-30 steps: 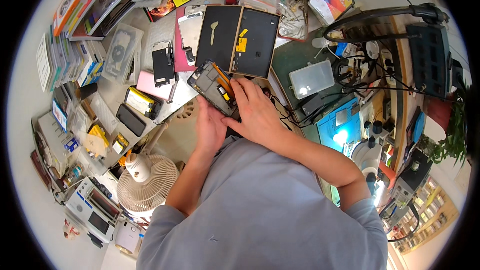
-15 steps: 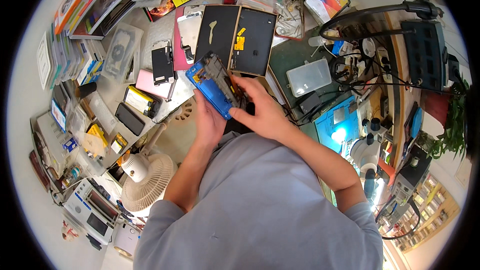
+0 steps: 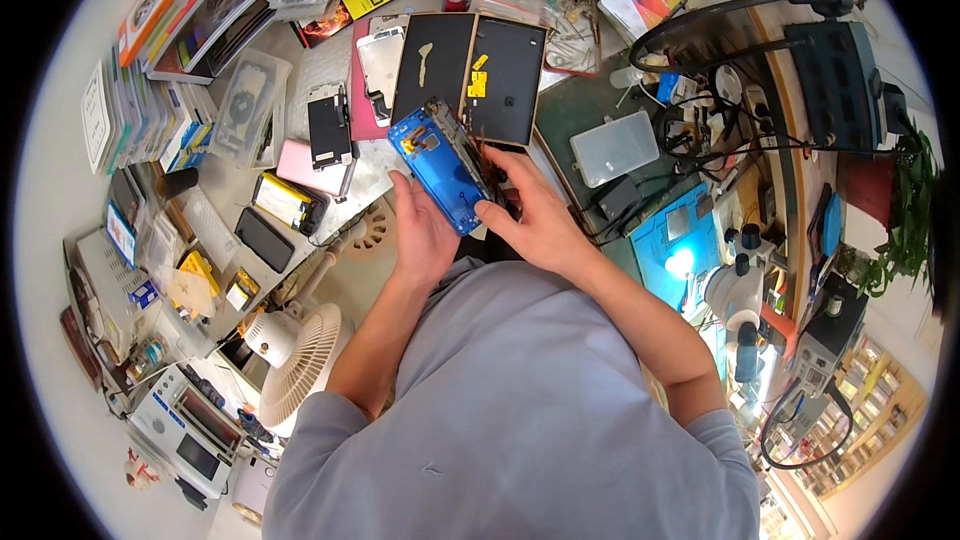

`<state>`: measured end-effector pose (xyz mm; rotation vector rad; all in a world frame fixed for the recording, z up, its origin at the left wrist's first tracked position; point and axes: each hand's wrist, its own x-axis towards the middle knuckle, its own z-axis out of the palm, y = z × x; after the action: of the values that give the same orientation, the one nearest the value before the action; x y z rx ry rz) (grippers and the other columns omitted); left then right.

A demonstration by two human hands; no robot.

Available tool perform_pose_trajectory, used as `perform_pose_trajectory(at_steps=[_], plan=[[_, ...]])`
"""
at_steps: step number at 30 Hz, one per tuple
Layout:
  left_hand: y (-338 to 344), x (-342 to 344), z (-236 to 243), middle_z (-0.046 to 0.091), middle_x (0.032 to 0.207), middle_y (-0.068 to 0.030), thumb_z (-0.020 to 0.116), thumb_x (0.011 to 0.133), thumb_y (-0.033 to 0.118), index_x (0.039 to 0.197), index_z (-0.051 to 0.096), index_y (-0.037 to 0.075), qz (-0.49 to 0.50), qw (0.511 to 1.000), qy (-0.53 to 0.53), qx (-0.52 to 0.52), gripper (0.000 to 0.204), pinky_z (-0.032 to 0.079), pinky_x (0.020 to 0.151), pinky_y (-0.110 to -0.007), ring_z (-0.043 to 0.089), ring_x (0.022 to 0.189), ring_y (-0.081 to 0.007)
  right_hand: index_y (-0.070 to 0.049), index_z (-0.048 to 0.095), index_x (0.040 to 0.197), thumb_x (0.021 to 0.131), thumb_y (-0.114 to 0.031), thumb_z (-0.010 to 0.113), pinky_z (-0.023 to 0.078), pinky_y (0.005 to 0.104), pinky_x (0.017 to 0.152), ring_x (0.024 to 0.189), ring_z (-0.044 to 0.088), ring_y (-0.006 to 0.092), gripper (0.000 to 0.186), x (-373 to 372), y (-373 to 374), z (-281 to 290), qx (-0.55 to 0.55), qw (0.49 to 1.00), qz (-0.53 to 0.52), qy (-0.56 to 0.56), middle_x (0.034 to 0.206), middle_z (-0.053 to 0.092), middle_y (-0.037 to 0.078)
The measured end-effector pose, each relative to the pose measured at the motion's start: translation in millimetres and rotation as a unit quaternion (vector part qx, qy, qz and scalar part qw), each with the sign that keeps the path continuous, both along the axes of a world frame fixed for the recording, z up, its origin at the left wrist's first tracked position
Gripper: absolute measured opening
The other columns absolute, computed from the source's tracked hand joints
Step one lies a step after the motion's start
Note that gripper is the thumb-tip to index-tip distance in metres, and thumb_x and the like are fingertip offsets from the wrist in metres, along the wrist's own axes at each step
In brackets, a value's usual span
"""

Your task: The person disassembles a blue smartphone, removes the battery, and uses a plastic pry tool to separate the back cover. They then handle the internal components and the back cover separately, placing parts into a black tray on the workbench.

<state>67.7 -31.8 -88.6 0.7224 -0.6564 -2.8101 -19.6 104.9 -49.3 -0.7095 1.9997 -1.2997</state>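
Housing (image 3: 440, 180), blue face broader in view than before

From my remote feed: left hand (image 3: 425, 235) has most fingers hidden behind the blue phone shell (image 3: 440, 180); I cannot tell apart the small parts along its right edge. Fan (image 3: 305, 355) partly covered by the grey sleeve (image 3: 318, 430). Tray pieces (image 3: 568, 22): too small to identify. Leafy plant (image 3: 897, 240) cut off by the dark rim.
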Motion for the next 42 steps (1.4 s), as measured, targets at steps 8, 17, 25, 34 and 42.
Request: perform_pose_trajectory(at_steps=[8,17,25,34,42], plan=[[4,-1,3,0.049,0.14,-0.0128,0.021,0.099,0.062,0.143,0.034,0.002,-0.033,0.999,0.001,0.013,0.076,0.035,0.109,-0.043,0.047,0.129,-0.0266,0.004,0.043,0.135,0.092,-0.013,0.048,0.04,0.0392,0.101,0.122,0.05,0.0357,0.046,9,8,3,0.015,0.995,-0.048,0.083,0.131,0.049,0.022],[8,-7,4,0.047,0.141,-0.0145,0.021,0.099,0.062,0.143,0.032,0.002,-0.052,0.998,0.01,0.02,0.075,0.037,0.108,-0.045,0.047,0.128,-0.029,0.004,0.049,0.126,0.09,-0.01,0.046,0.045,0.0431,0.093,0.11,0.056,0.0388,0.039,9,12,10,0.059,0.987,-0.091,0.122,0.122,0.057,0.021],[2,-11,4,0.046,0.142,-0.0158,0.019,0.099,0.062,0.143,0.031,0.002,-0.062,0.997,0.028,0.043,0.075,0.039,0.108,-0.047,0.048,0.129,-0.0297,0.004,0.054,0.121,0.087,-0.011,0.049,0.049,0.0447,0.077,0.086,0.063,0.0397,0.038,3,13,15,0.06,0.985,-0.14,0.081,0.099,0.064,0.024],[2,-16,8,0.05,0.137,-0.012,0.024,0.102,0.055,0.142,0.035,0.005,-0.051,0.999,-0.01,0.002,0.065,0.042,0.105,-0.044,0.051,0.125,-0.0258,0.003,0.056,0.121,0.088,-0.013,0.052,0.048,0.0366,0.064,0.066,0.062,0.0264,0.037,-3,15,11,0.055,0.98,-0.183,-0.047,0.083,0.065,0.021],[0,-21,3,0.052,0.134,-0.0144,0.04,0.104,0.027,0.138,0.037,0.004,-0.04,0.999,-0.007,-0.035,0.042,0.044,0.103,-0.043,0.053,0.122,-0.0262,0.001,0.057,0.122,0.089,-0.012,0.054,0.049,0.0338,0.067,0.069,0.062,0.022,0.035,-15,19,-3,-0.006,0.971,-0.231,-0.062,0.083,0.065,0.018]])
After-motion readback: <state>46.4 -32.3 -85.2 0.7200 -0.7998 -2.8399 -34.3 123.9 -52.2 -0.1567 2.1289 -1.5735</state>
